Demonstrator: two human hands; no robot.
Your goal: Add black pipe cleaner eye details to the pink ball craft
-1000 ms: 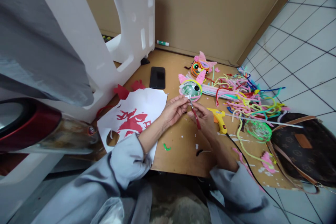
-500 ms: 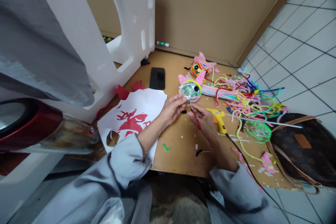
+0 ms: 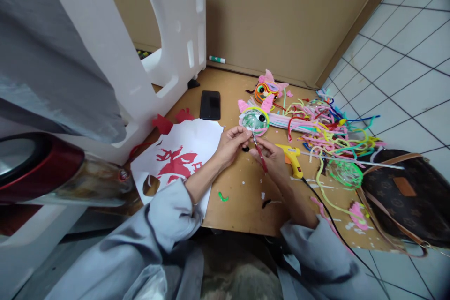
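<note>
In the head view, my right hand (image 3: 274, 158) is wrapped round small scissors with red handles (image 3: 261, 156), their blades pointing away toward my left fingertips. Closed in a pinch, my left hand (image 3: 230, 145) holds a small white piece (image 3: 250, 129) right at the blade tips. Just beyond both hands lies a round craft head (image 3: 255, 120) with pink ears, a yellow and pink rim and a black eye. Behind it sits a second, orange-ringed craft head (image 3: 267, 91). A yellow glue gun (image 3: 294, 161) lies beside my right hand.
White paper (image 3: 211, 133) with red cut-outs lies left, below a black phone (image 3: 210, 105). Many pipe cleaners (image 3: 330, 136) are heaped right, near a green-wrapped clear ball (image 3: 346, 174) and a brown bag (image 3: 408, 201). A white plastic panel (image 3: 176, 33) stands left.
The scissors have turned slightly in my right hand, and their blades look closer together. My left hand keeps its pinch in nearly the same place.
</note>
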